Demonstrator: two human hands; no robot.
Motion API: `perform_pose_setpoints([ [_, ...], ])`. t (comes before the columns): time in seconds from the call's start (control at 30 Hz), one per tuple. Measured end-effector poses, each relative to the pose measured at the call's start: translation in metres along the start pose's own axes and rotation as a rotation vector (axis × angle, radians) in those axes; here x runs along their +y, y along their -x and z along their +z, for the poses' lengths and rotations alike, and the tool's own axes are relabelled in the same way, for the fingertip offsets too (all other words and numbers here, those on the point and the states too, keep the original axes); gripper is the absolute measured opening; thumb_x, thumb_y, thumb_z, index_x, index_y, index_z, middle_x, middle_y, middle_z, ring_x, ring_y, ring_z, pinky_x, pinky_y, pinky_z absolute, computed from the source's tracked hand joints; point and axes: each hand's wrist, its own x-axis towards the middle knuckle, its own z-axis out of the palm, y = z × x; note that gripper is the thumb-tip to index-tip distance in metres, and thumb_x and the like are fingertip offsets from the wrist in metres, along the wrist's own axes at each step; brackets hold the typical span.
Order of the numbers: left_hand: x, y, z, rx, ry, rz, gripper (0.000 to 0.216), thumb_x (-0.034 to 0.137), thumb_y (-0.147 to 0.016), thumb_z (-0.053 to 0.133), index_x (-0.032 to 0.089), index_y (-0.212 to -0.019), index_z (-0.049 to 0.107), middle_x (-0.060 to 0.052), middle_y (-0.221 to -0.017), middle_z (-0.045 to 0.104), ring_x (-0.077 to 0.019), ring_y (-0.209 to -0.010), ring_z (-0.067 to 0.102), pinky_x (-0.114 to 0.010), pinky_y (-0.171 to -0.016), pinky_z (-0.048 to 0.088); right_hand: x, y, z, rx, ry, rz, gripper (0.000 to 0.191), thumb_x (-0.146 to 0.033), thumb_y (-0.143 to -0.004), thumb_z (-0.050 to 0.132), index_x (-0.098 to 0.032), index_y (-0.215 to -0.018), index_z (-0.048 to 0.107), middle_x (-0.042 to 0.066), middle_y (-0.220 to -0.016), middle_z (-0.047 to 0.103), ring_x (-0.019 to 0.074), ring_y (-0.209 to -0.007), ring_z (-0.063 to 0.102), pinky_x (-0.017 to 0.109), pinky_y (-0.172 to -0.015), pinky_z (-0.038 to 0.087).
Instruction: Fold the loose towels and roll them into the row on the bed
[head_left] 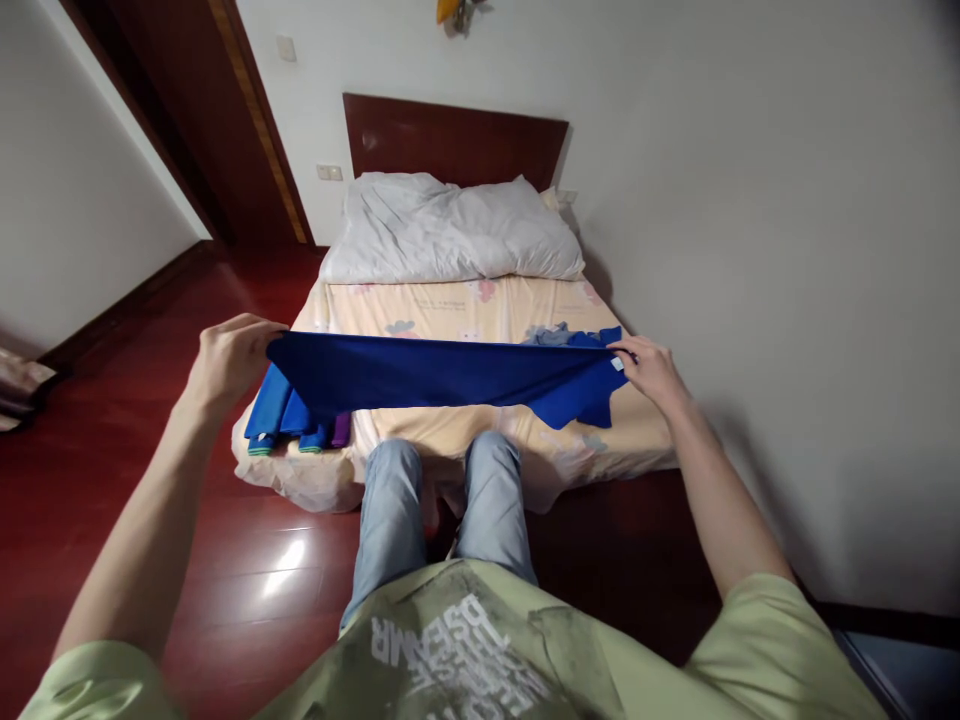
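Observation:
A dark blue garment, with a white label near its right end, is stretched level between my two hands above the bed. Its kind cannot be made out. My left hand is closed on the left end of its upper edge, and my right hand pinches the right end by the label. Beyond the garment, partly covered by it, lies a crumpled grey-blue cloth with more blue fabric beside it. Folded blue clothes with green-striped edges rest at the bed's near left corner, next to a purple folded piece.
The bed has a patterned cream sheet, a white quilt and a dark wooden headboard. My knees are at its front edge. A wall stands close on the right; red wooden flooring extends left.

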Motion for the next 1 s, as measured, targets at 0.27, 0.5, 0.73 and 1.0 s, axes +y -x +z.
perform_pose_setpoints([
  [0.27,0.003,-0.013,0.005,0.043,-0.008,-0.034,0.041,0.038,-0.099,0.044,0.014,-0.099,0.077,-0.007,-0.099,0.076,-0.0159,-0.089,0.069,-0.032,-0.087,0.057,-0.003,0.005,-0.023,0.03,0.075,0.086,0.029,-0.021,-0.093,0.05,-0.02,-0.105,0.077,0.012,-0.103,0.076,0.0286,-0.103,0.067,0.043,-0.093,0.053],
  [0.5,-0.013,-0.01,0.01,0.042,-0.043,-0.017,0.037,0.024,-0.094,0.043,0.012,-0.107,0.076,-0.007,-0.107,0.076,-0.0153,-0.095,0.069,-0.034,-0.094,0.056,-0.006,0.005,-0.03,-0.011,0.044,0.099,0.027,-0.022,-0.091,0.054,-0.021,-0.102,0.079,0.009,-0.098,0.077,0.026,-0.096,0.068,0.038,-0.088,0.052],
  [0.73,-0.026,-0.006,0.015,0.004,-0.033,-0.026,0.036,0.023,-0.093,0.044,0.013,-0.107,0.075,-0.006,-0.107,0.076,-0.0168,-0.096,0.068,-0.034,-0.092,0.056,-0.003,0.008,-0.04,0.005,0.058,0.232,0.019,-0.035,-0.087,0.068,-0.022,-0.094,0.081,0.007,-0.083,0.077,0.0241,-0.078,0.07,0.034,-0.077,0.052],
  [1.0,-0.018,-0.017,0.019,-0.05,0.014,-0.071,0.036,0.027,-0.089,0.043,0.015,-0.102,0.074,-0.005,-0.104,0.075,-0.0154,-0.095,0.066,-0.031,-0.092,0.054,-0.005,0.006,-0.054,-0.053,0.004,0.282,0.016,-0.031,-0.085,0.069,-0.022,-0.09,0.081,0.007,-0.085,0.079,0.0236,-0.076,0.072,0.033,-0.077,0.054],
])
